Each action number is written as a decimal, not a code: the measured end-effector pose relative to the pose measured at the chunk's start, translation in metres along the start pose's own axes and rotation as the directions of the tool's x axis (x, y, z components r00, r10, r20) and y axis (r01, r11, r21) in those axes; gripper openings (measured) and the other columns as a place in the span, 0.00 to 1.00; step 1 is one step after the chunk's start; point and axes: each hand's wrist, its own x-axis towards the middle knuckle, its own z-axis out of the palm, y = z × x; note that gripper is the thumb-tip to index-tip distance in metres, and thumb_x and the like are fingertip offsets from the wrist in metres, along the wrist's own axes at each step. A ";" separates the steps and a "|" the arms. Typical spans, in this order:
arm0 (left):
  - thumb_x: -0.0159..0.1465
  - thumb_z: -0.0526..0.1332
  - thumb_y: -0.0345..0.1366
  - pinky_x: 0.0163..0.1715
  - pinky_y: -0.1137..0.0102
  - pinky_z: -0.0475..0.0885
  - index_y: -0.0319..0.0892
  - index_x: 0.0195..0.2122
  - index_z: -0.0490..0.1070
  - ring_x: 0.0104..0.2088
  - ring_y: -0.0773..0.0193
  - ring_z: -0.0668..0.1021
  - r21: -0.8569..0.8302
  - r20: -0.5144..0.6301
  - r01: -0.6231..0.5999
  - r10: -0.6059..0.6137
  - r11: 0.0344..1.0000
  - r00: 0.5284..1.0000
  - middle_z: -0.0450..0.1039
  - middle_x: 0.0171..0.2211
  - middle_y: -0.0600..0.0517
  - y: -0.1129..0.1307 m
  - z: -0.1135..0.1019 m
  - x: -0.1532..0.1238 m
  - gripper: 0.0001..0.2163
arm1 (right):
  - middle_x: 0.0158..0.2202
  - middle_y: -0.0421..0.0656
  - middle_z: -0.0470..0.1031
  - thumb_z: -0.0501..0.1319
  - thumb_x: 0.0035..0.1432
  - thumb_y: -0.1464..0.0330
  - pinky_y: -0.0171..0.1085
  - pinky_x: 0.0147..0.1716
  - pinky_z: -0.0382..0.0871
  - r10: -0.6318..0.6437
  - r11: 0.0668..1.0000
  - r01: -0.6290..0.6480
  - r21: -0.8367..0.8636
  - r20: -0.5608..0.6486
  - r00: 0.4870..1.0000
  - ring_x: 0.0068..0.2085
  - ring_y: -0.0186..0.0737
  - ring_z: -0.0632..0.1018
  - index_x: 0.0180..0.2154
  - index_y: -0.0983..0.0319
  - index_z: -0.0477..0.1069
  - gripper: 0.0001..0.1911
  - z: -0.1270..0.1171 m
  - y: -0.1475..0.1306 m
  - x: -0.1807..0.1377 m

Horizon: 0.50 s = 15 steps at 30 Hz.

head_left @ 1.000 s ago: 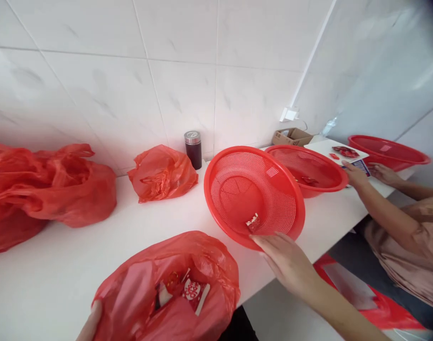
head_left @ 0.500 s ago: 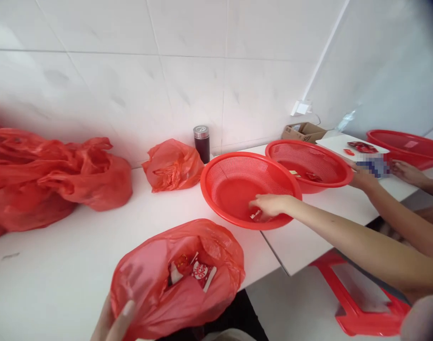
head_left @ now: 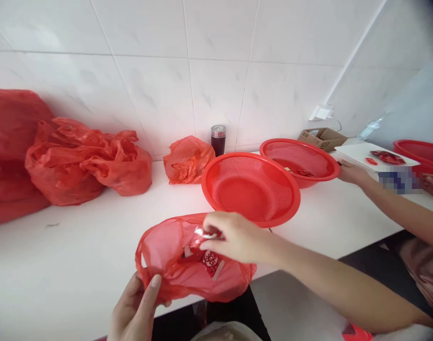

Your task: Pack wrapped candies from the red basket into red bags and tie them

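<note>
White table (head_left: 95,255) carries the lot. Piled red bags (head_left: 10,151) sit at its left end, by the wall. Near basket (head_left: 245,194), red and perforated, stands just past the bag I'm on; far basket (head_left: 298,151) is behind it to the right, with a co-worker's hand (head_left: 351,171) at the right rim. Open bag (head_left: 163,246), thin red film, is at the table's front edge, mouth spread. My left hand (head_left: 140,308) pinches its left rim between thumb and fingers. My right hand (head_left: 234,239) is over the mouth, fingers closed on a held packet (head_left: 198,234), red and white, partly hidden by them. Printed packet (head_left: 211,261) lies in the bag just below.

Status, my read: at least one packet already in. Held one is at the bag mouth, not released. Bag isn't tied. Left: small packets (head_left: 303,173) in the far basket, can't count them. Can't give a total for the bag either; film and hand block it.
</note>
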 end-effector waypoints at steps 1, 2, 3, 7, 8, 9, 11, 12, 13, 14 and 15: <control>0.51 0.70 0.47 0.24 0.78 0.70 0.43 0.31 0.72 0.23 0.70 0.69 -0.023 0.007 -0.024 0.024 0.999 1.000 0.69 0.23 0.57 0.005 0.003 -0.002 0.15 | 0.37 0.42 0.72 0.59 0.63 0.65 0.32 0.31 0.64 -0.018 0.994 0.019 -0.107 0.010 1.000 0.34 0.34 0.73 0.40 0.62 0.67 0.07 0.015 -0.005 0.003; 0.51 0.69 0.48 0.24 0.79 0.69 0.43 0.31 0.72 0.23 0.71 0.68 -0.050 0.008 -0.040 0.041 0.998 0.999 0.69 0.23 0.57 0.009 0.003 -0.002 0.15 | 0.39 0.44 0.72 0.57 0.65 0.67 0.33 0.32 0.64 -0.034 0.974 0.037 -0.225 0.015 0.999 0.35 0.36 0.73 0.41 0.63 0.68 0.06 0.025 -0.007 0.005; 0.51 0.69 0.48 0.25 0.80 0.70 0.44 0.32 0.73 0.24 0.70 0.69 -0.075 0.000 -0.052 0.052 0.996 0.999 0.70 0.25 0.57 0.012 0.002 -0.002 0.15 | 0.40 0.46 0.72 0.55 0.66 0.67 0.34 0.32 0.64 -0.055 0.942 0.062 -0.330 0.030 0.998 0.36 0.37 0.73 0.42 0.64 0.69 0.08 0.032 -0.006 0.006; 0.49 0.71 0.46 0.31 0.82 0.72 0.45 0.35 0.74 0.33 0.68 0.73 -0.165 -0.115 -0.079 0.060 0.983 0.992 0.73 0.32 0.57 0.019 -0.020 0.008 0.16 | 0.36 0.47 0.74 0.60 0.62 0.59 0.41 0.42 0.63 -0.122 0.822 0.299 -0.484 0.363 0.924 0.39 0.43 0.74 0.40 0.63 0.75 0.14 0.022 0.007 -0.007; 0.49 0.72 0.45 0.31 0.82 0.72 0.45 0.34 0.74 0.33 0.68 0.73 -0.190 -0.147 -0.092 0.064 0.977 0.987 0.74 0.32 0.57 0.020 -0.027 0.012 0.15 | 0.34 0.46 0.74 0.62 0.59 0.56 0.43 0.44 0.62 -0.100 0.804 0.335 -0.491 0.444 0.890 0.39 0.44 0.74 0.37 0.63 0.75 0.16 0.015 0.009 -0.013; 0.49 0.71 0.44 0.31 0.83 0.72 0.45 0.33 0.75 0.33 0.69 0.73 -0.216 -0.179 -0.108 0.069 0.970 0.981 0.74 0.31 0.57 0.021 -0.033 0.016 0.13 | 0.31 0.45 0.74 0.64 0.57 0.55 0.44 0.45 0.61 -0.063 0.790 0.346 -0.506 0.494 0.867 0.37 0.44 0.74 0.36 0.63 0.76 0.16 0.009 0.010 -0.020; 0.52 0.70 0.41 0.33 0.83 0.72 0.44 0.30 0.75 0.31 0.70 0.73 -0.257 -0.247 -0.146 0.082 0.955 0.966 0.74 0.28 0.58 0.025 -0.040 0.022 0.10 | 0.28 0.44 0.74 0.66 0.55 0.58 0.43 0.42 0.60 0.027 0.762 0.320 -0.563 0.522 0.853 0.33 0.42 0.74 0.35 0.63 0.76 0.13 0.001 0.010 -0.033; 0.53 0.69 0.40 0.34 0.83 0.72 0.44 0.30 0.75 0.32 0.70 0.74 -0.266 -0.274 -0.169 0.093 0.949 0.957 0.74 0.28 0.58 0.027 -0.042 0.024 0.08 | 0.27 0.44 0.74 0.66 0.55 0.61 0.42 0.40 0.60 0.069 0.746 0.304 -0.592 0.524 0.849 0.30 0.41 0.74 0.34 0.62 0.75 0.10 -0.001 0.010 -0.038; 0.54 0.69 0.39 0.35 0.82 0.72 0.44 0.30 0.75 0.32 0.70 0.74 -0.266 -0.290 -0.194 0.114 0.944 0.950 0.75 0.27 0.57 0.028 -0.043 0.026 0.07 | 0.25 0.43 0.74 0.65 0.55 0.65 0.40 0.38 0.60 0.107 0.727 0.292 -0.621 0.523 0.845 0.28 0.39 0.73 0.34 0.62 0.75 0.07 -0.001 0.010 -0.042; 0.54 0.68 0.39 0.35 0.82 0.72 0.43 0.30 0.75 0.32 0.70 0.75 -0.259 -0.289 -0.217 0.138 0.941 0.947 0.75 0.27 0.57 0.029 -0.042 0.027 0.07 | 0.23 0.42 0.73 0.64 0.54 0.68 0.40 0.36 0.59 0.142 0.708 0.282 -0.648 0.522 0.841 0.25 0.38 0.72 0.32 0.62 0.75 0.03 0.000 0.010 -0.044; 0.54 0.69 0.40 0.33 0.81 0.72 0.43 0.29 0.75 0.31 0.69 0.75 -0.244 -0.274 -0.233 0.164 0.941 0.948 0.75 0.27 0.57 0.030 -0.042 0.028 0.07 | 0.21 0.42 0.72 0.63 0.54 0.71 0.39 0.34 0.58 0.165 0.692 0.276 -0.667 0.518 0.839 0.24 0.38 0.71 0.31 0.62 0.74 0.01 0.002 0.010 -0.046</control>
